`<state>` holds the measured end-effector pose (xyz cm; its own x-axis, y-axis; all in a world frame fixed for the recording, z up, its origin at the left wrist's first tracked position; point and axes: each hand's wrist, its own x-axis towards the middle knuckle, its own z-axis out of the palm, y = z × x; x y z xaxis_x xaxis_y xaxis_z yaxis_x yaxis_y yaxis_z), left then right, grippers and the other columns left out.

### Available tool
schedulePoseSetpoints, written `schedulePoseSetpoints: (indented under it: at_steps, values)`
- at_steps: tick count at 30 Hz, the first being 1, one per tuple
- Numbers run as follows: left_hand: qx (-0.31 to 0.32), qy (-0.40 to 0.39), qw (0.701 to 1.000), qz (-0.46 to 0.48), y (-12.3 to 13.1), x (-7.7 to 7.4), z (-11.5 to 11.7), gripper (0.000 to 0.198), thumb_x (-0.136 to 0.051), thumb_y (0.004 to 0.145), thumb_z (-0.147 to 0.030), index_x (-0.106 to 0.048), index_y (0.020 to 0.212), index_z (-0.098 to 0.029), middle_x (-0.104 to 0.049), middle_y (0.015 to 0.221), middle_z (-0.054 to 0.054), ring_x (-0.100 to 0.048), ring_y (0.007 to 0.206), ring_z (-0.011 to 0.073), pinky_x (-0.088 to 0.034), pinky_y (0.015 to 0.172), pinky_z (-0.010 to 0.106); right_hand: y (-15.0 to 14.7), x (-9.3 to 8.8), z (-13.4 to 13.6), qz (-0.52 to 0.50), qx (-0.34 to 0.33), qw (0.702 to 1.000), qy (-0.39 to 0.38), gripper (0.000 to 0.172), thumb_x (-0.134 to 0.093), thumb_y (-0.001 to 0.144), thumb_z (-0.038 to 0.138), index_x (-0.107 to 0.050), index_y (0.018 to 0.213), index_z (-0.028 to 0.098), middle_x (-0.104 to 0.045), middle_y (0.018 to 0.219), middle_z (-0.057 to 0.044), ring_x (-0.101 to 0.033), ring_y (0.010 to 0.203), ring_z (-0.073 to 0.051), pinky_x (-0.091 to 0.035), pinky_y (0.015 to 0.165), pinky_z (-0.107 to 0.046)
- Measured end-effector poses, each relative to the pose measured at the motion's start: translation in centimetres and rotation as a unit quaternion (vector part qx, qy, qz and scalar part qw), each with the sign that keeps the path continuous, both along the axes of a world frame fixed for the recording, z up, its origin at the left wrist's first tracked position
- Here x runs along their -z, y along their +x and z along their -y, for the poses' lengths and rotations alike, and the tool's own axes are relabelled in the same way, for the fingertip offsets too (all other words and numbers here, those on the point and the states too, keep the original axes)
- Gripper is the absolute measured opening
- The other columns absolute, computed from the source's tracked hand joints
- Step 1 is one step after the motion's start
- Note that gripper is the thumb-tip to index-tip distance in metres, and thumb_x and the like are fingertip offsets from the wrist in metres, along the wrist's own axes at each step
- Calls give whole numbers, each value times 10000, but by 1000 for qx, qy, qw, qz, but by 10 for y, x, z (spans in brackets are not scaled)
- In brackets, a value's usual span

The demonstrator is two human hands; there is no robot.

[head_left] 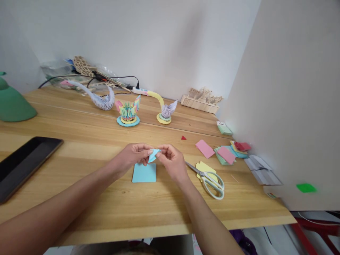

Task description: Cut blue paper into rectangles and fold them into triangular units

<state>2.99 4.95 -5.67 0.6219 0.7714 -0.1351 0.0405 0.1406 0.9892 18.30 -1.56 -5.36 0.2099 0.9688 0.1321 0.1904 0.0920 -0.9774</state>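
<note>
A small folded piece of blue paper [153, 156] is held between both hands above the table. My left hand [136, 154] pinches its left side between thumb and fingers. On its right edge, the thumb and fingers of my right hand [171, 159] are closed. Just below lies a stack of blue paper [144, 173], flat on the wood. To the right of my right hand, scissors with pale handles [209, 179] rest partly over yellow paper sheets [214, 174]. Beyond my hands lies a small red folded paper triangle [183, 137].
Paper swans [102, 101] and a multicoloured paper piece [128, 112] stand at the back of the table [106, 209]. A phone [25, 163] lies left. Pink paper [204, 148] and other coloured sheets lie right, beside the white partition [287, 106]. A wooden box [199, 103] stands behind.
</note>
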Motion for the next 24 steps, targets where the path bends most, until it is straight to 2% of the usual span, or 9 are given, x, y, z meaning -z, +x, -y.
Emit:
schedulePoseSetpoints:
  at_steps: [2, 6, 11, 15, 24]
  values:
    - [-5, 6, 1000, 5, 2, -1, 1, 320, -679, 681, -414, -669, 845, -140, -599, 615, -4, -504, 529, 98, -416, 547, 231, 0, 1, 0, 1, -10, 1000, 0, 223, -593, 681, 201, -605, 903, 177, -594, 695, 19, -537, 621, -118, -434, 596, -233]
    - [-13, 16, 1000, 7, 5, -3, 5, 344, -695, 661, -405, -662, 869, -133, -589, 586, -18, -508, 519, 98, -412, 540, 228, -1, 2, 0, 7, 5, 1000, 6, 227, -571, 664, 159, -582, 889, 183, -566, 653, 43, -517, 582, -107, -415, 560, -218]
    - [-17, -20, 1000, 11, 6, -3, 5, 326, -699, 665, -397, -655, 834, -122, -600, 606, -8, -509, 517, 96, -408, 541, 234, 0, 0, -1, -53, -5, 999, -11, 127, -571, 707, 231, -593, 820, 176, -611, 677, 17, -575, 602, -122, -451, 590, -241]
    - [-17, -39, 999, 18, 5, -3, 5, 303, -694, 673, -391, -650, 793, -116, -599, 601, 0, -514, 532, 105, -401, 550, 243, 2, 0, -1, -66, -12, 998, -8, 145, -569, 729, 260, -627, 831, 174, -648, 714, -6, -611, 646, -140, -477, 637, -264]
    - [-2, -32, 999, 42, 6, 9, 0, 290, -699, 679, -383, -663, 825, -135, -609, 595, -13, -509, 516, 93, -403, 537, 227, 1, 7, -3, -45, 11, 999, -8, 137, -549, 760, 268, -630, 794, 163, -619, 661, -4, -584, 633, -137, -465, 625, -258]
